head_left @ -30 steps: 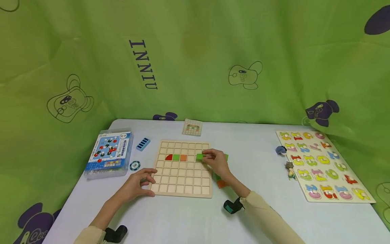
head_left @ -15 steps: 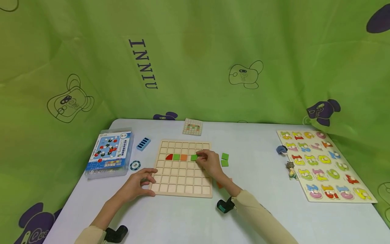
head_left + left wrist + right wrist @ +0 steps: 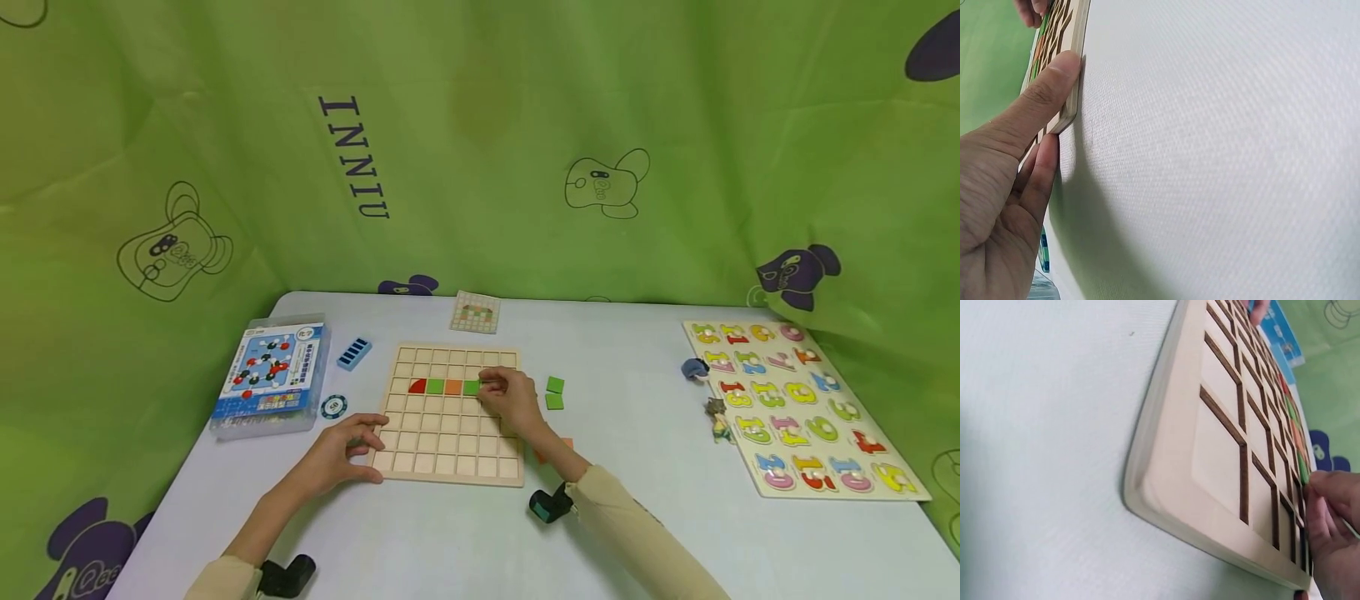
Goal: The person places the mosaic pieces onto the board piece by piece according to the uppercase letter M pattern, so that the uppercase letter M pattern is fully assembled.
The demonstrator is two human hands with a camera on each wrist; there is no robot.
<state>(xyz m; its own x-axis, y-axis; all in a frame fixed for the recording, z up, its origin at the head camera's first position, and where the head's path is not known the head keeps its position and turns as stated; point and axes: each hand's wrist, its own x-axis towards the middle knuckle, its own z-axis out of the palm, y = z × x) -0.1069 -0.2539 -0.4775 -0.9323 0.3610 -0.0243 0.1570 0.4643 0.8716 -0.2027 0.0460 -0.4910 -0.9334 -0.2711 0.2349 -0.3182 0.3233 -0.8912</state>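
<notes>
A wooden grid board (image 3: 446,445) lies on the white table. My left hand (image 3: 337,454) grips its near left corner, with the thumb (image 3: 1054,81) against the front edge and the other fingers along the side. In one row sit a red rounded tile (image 3: 417,387), a green square tile (image 3: 435,387) and an orange square tile (image 3: 453,387). Just right of the orange one, my right hand (image 3: 516,404) pinches another green square tile (image 3: 471,388) at its right side, in line with the row. The right wrist view shows thumb and fingertips meeting at this tile's edge.
Two loose green tiles (image 3: 555,393) lie right of the board, with orange pieces (image 3: 564,445) partly under the right wrist. Behind stands a small pattern card (image 3: 475,312). A boxed set (image 3: 270,375) and a poker chip (image 3: 333,407) are left, a number puzzle (image 3: 802,408) right.
My right hand has moved left across the board, bringing the green tile beside the orange one and uncovering the two loose green tiles. The left hand keeps its place.
</notes>
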